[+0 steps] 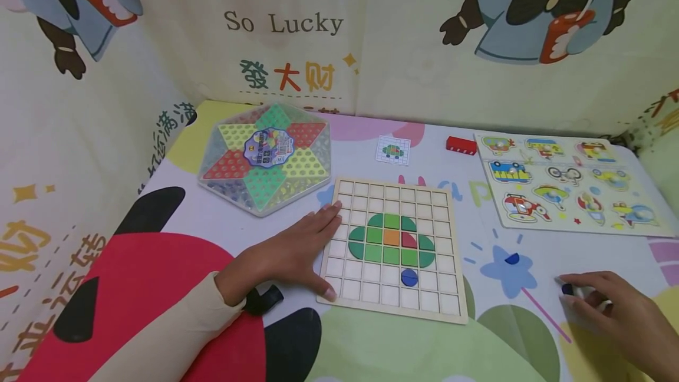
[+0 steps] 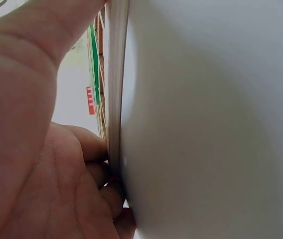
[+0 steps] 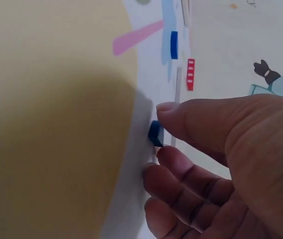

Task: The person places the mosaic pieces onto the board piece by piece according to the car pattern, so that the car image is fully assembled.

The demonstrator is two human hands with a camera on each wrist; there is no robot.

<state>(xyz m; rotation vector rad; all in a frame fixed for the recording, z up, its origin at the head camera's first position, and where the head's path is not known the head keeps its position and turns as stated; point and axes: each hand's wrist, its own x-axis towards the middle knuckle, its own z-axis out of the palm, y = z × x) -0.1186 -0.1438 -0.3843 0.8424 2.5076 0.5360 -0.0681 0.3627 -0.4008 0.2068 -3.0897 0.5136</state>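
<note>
My left hand (image 1: 292, 255) rests along the left edge of a wooden grid board (image 1: 389, 309), thumb at its near corner and fingers spread up the side. In the left wrist view, fingers (image 2: 94, 144) touch the board's edge (image 2: 115, 74). Green, orange and red tiles (image 1: 391, 237) make a cloud-like shape on the grid, and two blue half-round pieces (image 1: 409, 277) form a circle below it. Right of the board, my right hand (image 1: 615, 305) pinches a small blue piece (image 3: 155, 132) between thumb and finger. Another blue half-round piece (image 1: 511, 259) lies on the printed blue flower.
A hexagonal Chinese checkers set (image 1: 265, 161) lies at back left. A small pattern card (image 1: 393, 150) and a red block (image 1: 461, 145) sit behind the board. A vehicle knob puzzle (image 1: 575, 184) lies at back right. A printed curtain (image 1: 371, 34) hangs behind the table.
</note>
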